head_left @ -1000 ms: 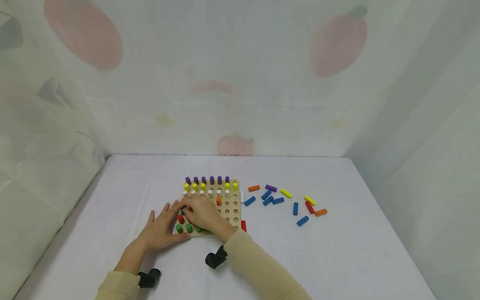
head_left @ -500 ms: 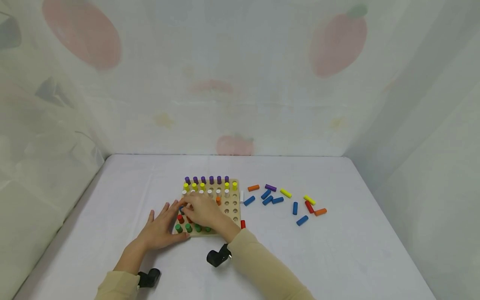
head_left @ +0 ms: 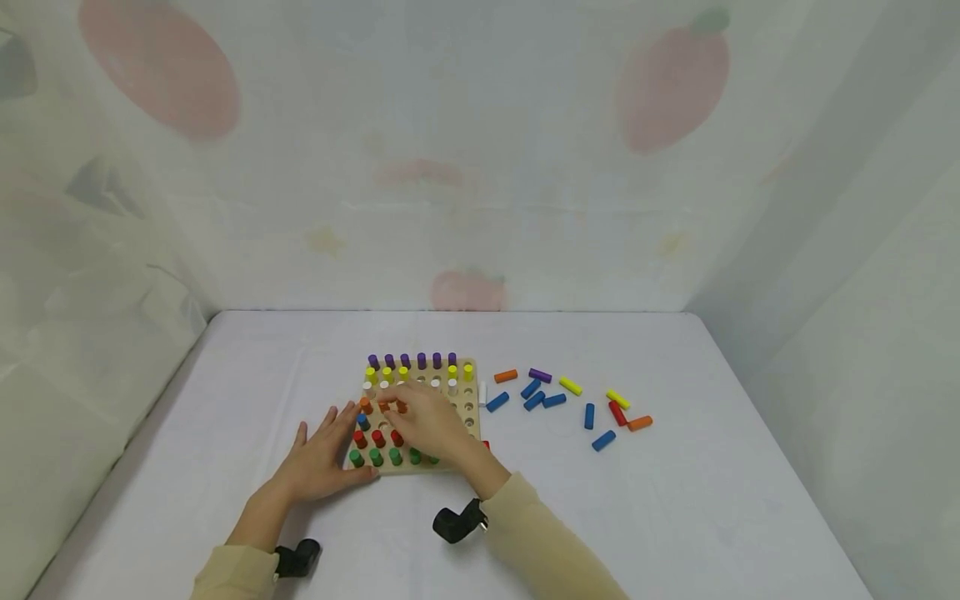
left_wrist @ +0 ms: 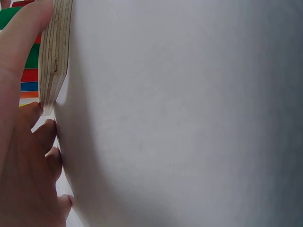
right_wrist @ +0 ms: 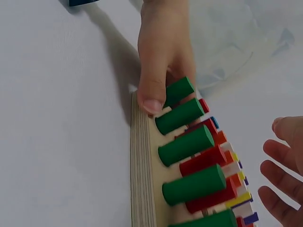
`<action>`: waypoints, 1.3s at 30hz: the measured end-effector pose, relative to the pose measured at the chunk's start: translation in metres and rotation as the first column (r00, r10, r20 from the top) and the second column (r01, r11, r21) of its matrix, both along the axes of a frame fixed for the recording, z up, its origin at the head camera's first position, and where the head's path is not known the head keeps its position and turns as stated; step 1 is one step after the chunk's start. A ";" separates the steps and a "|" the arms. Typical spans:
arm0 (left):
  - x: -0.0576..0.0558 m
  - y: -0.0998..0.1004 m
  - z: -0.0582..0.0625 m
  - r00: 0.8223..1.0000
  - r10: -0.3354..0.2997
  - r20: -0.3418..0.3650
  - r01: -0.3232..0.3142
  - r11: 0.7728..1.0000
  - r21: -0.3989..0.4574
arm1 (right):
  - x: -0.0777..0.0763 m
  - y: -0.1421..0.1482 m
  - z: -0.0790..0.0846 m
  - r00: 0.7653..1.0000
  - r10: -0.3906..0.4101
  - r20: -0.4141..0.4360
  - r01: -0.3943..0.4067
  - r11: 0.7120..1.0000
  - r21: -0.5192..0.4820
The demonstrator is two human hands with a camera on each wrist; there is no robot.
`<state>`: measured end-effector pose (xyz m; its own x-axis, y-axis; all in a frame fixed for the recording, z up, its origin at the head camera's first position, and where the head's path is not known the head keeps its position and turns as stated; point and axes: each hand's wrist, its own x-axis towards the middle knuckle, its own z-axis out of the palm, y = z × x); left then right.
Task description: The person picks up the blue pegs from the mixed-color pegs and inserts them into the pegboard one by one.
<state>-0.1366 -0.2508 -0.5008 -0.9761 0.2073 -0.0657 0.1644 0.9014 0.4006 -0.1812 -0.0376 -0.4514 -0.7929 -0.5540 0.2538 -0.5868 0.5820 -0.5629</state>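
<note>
A square wooden peg board [head_left: 467,421] stands on the table, with rows of coloured pegs upright in its holes. My left hand [head_left: 322,460] rests against its near left corner, fingers spread along the left side and thumb [right_wrist: 152,101] on the front edge. Over the board's middle is my right hand [head_left: 427,421], its index finger and thumb bent beside an orange peg [head_left: 383,407] and gripping nothing that shows. A blue peg [head_left: 363,422] stands in the left column, between an orange and a red one. Green pegs [right_wrist: 187,187] fill part of the front row.
Loose pegs lie right of the board: several blue pegs [head_left: 534,401], a purple peg [head_left: 540,375], yellow pegs [head_left: 571,386], orange pegs [head_left: 506,376] and red pegs [head_left: 617,413]. A white peg [head_left: 482,393] lies along the board's right side. Patterned curtains [head_left: 480,208] hang behind the table.
My right hand has left the blue peg at the left column and moved rightward, uncovering that peg and nearby orange and red ones. The left hand stays at the corner.
</note>
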 end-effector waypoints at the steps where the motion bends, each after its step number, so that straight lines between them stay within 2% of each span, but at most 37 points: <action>1: 0.000 0.000 0.000 1.000 0.001 0.000 -0.001 1.000 -0.002 | 0.000 0.003 -0.001 1.000 0.001 -0.004 -0.001 1.000 -0.017; 6: 0.000 0.001 0.000 1.000 0.005 -0.004 -0.005 1.000 -0.003 | 0.001 0.021 -0.006 1.000 -0.014 -0.010 0.013 0.995 -0.094; 10: 0.001 0.001 0.001 1.000 0.011 -0.007 -0.011 1.000 0.001 | 0.002 0.034 -0.011 0.998 -0.056 0.000 0.055 0.987 -0.148; 17: 0.001 0.001 0.000 1.000 0.013 -0.010 -0.013 1.000 0.009 | 0.002 0.054 -0.020 0.988 -0.136 -0.068 0.117 0.965 -0.237; 21: 0.001 0.001 -0.001 1.000 0.010 -0.010 -0.009 1.000 0.014 | -0.001 0.067 -0.026 0.979 -0.190 -0.077 0.165 0.954 -0.251; 27: 0.002 0.001 -0.001 1.000 0.011 -0.010 -0.011 1.000 0.012 | -0.005 0.087 -0.035 0.967 -0.254 -0.037 0.235 0.934 -0.268; 31: 0.002 0.001 -0.002 1.000 0.011 -0.012 -0.011 1.000 0.010 | -0.009 0.098 -0.042 0.954 -0.301 -0.007 0.291 0.928 -0.232; 39: 0.002 0.001 -0.001 1.000 0.013 -0.008 -0.012 1.000 0.014 | -0.014 0.111 -0.051 0.940 -0.339 -0.023 0.328 0.923 -0.203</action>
<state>-0.1345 -0.2497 -0.5017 -0.9791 0.1958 -0.0547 0.1566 0.8977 0.4118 -0.1950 0.0733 -0.5026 -0.9044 -0.1959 0.3791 -0.4119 0.6329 -0.6555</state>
